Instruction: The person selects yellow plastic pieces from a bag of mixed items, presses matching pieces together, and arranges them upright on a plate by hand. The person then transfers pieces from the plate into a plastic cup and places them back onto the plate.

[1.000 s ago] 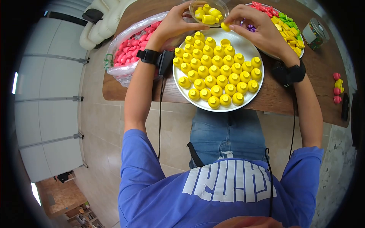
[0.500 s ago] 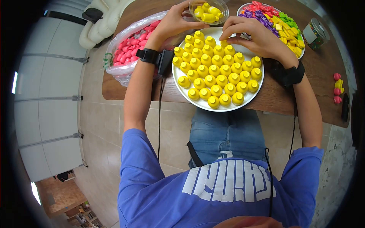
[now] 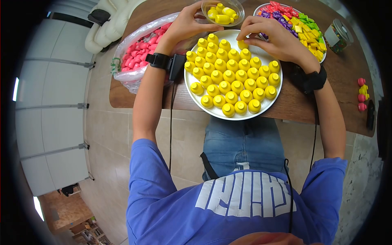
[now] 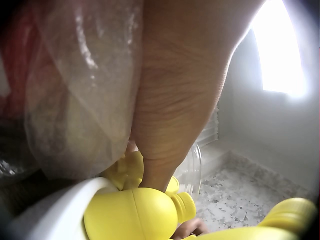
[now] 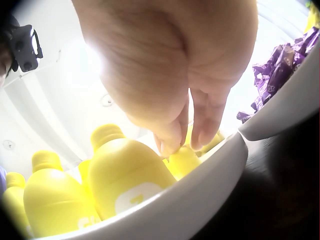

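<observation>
At the back of the white plate, my right hand pinches a small yellow bottle from above. In the right wrist view its fingertips come down on the bottle just inside the rim. Many more yellow bottles stand upright in rows on the plate. My left hand grips a clear plastic bowl beyond the plate, thumb along its near side, other fingers partly hidden. Yellow bottle pieces lie inside it. A seam shows around one bottle in the left wrist view.
A clear bag of pink bottle-shaped pieces lies at the left. A second plate holds wrapped sweets, back right. Beyond it stands a clear jar. Pink and yellow pieces line the table's right edge.
My right hand has come down from beside the bowl with a yellow piece, over an open-topped yellow base on the plate. It now covers that spot. The left hand has barely moved.
</observation>
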A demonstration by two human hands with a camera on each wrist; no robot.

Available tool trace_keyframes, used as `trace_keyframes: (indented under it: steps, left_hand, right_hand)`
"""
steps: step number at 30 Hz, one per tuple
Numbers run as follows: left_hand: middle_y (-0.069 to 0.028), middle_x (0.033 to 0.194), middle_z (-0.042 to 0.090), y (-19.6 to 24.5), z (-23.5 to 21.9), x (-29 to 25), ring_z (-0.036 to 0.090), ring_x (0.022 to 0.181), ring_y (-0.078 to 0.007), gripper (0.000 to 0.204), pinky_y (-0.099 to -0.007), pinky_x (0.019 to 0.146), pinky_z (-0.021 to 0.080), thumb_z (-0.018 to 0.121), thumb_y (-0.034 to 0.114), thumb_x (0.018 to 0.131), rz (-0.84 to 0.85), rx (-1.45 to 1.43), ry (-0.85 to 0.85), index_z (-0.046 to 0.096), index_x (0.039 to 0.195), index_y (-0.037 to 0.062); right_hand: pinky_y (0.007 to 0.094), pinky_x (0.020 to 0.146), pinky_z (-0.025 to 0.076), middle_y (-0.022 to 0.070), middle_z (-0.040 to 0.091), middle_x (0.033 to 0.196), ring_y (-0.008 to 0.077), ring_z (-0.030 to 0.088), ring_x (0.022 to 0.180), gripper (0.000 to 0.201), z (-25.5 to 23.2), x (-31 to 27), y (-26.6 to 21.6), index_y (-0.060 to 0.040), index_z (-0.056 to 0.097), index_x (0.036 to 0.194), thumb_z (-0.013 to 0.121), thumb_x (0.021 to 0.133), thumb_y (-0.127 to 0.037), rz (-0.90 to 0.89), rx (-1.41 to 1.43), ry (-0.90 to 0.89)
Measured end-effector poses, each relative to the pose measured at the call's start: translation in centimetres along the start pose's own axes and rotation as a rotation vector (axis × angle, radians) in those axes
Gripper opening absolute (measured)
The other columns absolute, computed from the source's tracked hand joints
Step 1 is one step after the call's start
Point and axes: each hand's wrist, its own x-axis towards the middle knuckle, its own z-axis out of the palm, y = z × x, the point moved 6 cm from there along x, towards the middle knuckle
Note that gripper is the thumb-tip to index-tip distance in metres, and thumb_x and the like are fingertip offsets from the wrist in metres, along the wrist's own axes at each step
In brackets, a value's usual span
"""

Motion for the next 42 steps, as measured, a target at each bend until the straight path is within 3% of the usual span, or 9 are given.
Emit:
trace_keyframes:
  steps: [15,24,26,35,42]
  left_hand:
    - [-0.0101,0.134,0.066,0.3,0.0,0.0,0.063,0.119,-0.0167,0.073,-0.0315,0.103,0.054,0.085,0.006,0.082,0.012,0.024,-0.014,0.052,0.148,0.0009]
    - [-0.0106,0.134,0.065,0.3,0.3,-0.3,0.064,0.118,-0.0176,0.070,-0.0307,0.100,0.055,0.083,0.004,0.083,-0.086,-0.143,-0.008,0.053,0.146,-0.0002]
    - [-0.0110,0.134,0.065,0.3,0.1,-0.3,0.063,0.119,-0.0178,0.071,-0.0310,0.100,0.055,0.084,0.004,0.083,-0.061,-0.009,0.002,0.052,0.146,-0.0002]
    - [-0.0110,0.134,0.065,0.4,0.1,-0.3,0.063,0.119,-0.0179,0.072,-0.0311,0.101,0.054,0.084,0.006,0.083,-0.052,-0.010,0.007,0.052,0.147,0.0004]
    - [-0.0104,0.134,0.065,0.1,0.1,-0.2,0.063,0.119,-0.0174,0.072,-0.0307,0.101,0.054,0.084,0.007,0.083,-0.069,-0.018,-0.004,0.052,0.147,0.0009]
  right_hand:
    - [0.0327,0.083,0.052,0.0088,0.063,0.103,0.0231,0.065,0.095,0.014,0.2,-0.1,0.3,0.0000,0.069,0.107,0.070,0.094,-0.004,0.002,-0.038,-0.021]
    - [0.0268,0.073,0.049,0.0051,0.068,0.096,0.0127,0.062,0.081,0.015,-0.5,-0.9,2.1,-0.0018,0.071,0.110,0.068,0.098,-0.010,0.235,-0.093,0.069]
    - [0.0266,0.073,0.050,0.0050,0.069,0.093,0.0113,0.062,0.081,0.015,-0.4,-1.1,2.4,-0.0010,0.071,0.111,0.067,0.099,-0.009,0.225,-0.037,0.100]
    - [0.0236,0.079,0.054,0.0058,0.067,0.091,0.0087,0.062,0.081,0.013,0.7,-1.5,4.1,0.0032,0.065,0.113,0.060,0.103,-0.004,0.381,0.241,0.011]
    - [0.0237,0.080,0.054,0.0041,0.065,0.093,0.0086,0.063,0.083,0.012,1.1,-1.3,3.9,0.0036,0.063,0.113,0.058,0.103,-0.001,0.311,0.218,0.009]
